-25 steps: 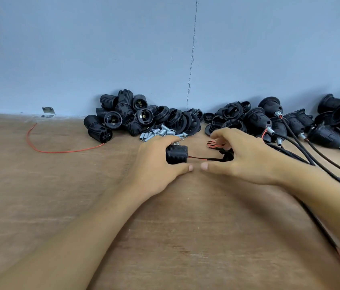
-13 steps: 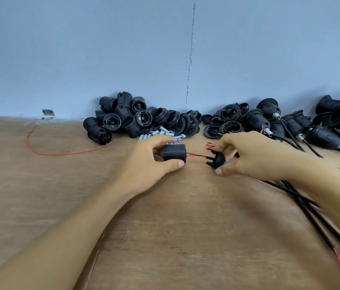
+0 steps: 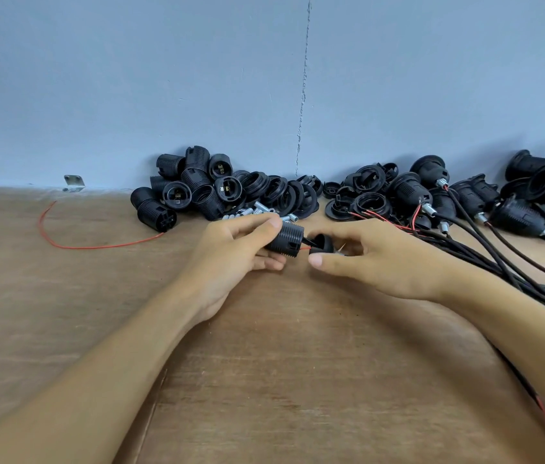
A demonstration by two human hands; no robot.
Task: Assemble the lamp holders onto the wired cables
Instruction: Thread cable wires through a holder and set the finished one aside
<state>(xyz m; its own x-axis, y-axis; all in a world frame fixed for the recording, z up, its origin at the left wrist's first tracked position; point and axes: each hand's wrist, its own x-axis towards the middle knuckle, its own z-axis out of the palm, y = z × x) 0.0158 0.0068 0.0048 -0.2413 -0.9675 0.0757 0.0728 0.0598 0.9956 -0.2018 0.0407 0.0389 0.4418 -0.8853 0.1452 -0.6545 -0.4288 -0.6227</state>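
L hand (image 3: 234, 252) curled round threaded holder body (image 3: 286, 241). R hand (image 3: 375, 259) pinches cap (image 3: 323, 243) just beside it, w/ short red/blk wires (image 3: 304, 248) bridging the gap. Risk: wires bunch and get nipped in the joint on closing; tilted cap could cross-thread.

Count: 1 holder body (image 3: 286, 242) in left grip (image 3: 231, 256), 1 cap (image 3: 323, 243) in right grip (image 3: 375, 259). Behind grips: ~9 loose bodies (image 3: 154, 211); rings (image 3: 293, 195) overlap, uncountable. Left of grips: 1 red wire (image 3: 97, 246), 1 bracket (image 3: 73, 183). Right of grips: at least 6 wired holders (image 3: 519, 217).
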